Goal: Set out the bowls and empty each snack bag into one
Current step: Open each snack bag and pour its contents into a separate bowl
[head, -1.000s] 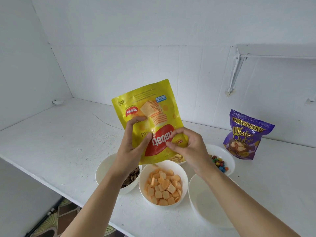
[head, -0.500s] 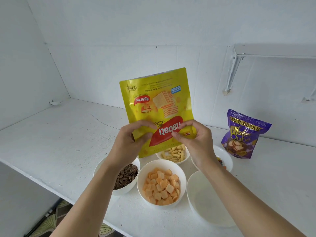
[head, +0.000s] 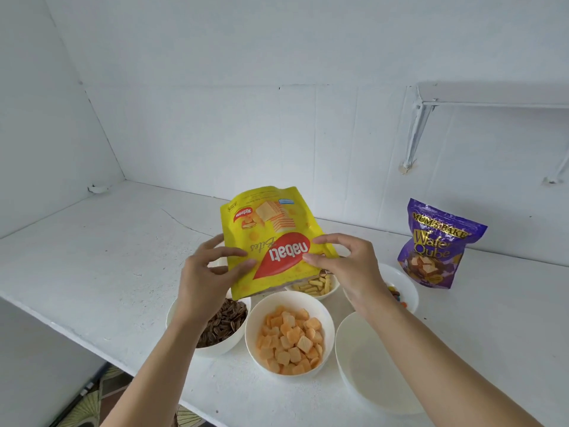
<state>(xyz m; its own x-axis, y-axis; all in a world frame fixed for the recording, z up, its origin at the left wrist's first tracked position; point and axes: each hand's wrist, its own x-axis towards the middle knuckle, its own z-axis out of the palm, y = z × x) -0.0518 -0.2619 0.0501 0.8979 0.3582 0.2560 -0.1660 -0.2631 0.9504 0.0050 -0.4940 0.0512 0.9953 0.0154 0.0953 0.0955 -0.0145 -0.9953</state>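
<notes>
I hold a yellow Nabati snack bag (head: 271, 238) upside down above the bowls, its opening pointing down. My left hand (head: 206, 272) pinches its left edge and my right hand (head: 348, 266) pinches its right edge. Below it stands a white bowl of orange wafer cubes (head: 289, 340). To its left is a bowl of striped seeds (head: 221, 328), behind it a bowl of small stick biscuits (head: 314, 286), and to the right a bowl of coloured candies (head: 403, 291). An empty white bowl (head: 369, 365) sits at the front right. A purple Wafer Qube bag (head: 437, 245) stands upright at the back right.
Everything rests on a white counter (head: 107, 257) set against white walls. A white shelf with a bracket (head: 415, 131) hangs on the wall at the right. The counter's front edge runs just below the bowls, with patterned floor (head: 89, 402) beneath.
The yellow bag has come down lower and tilted back, closer to the bowls. Both hands stay on its edges.
</notes>
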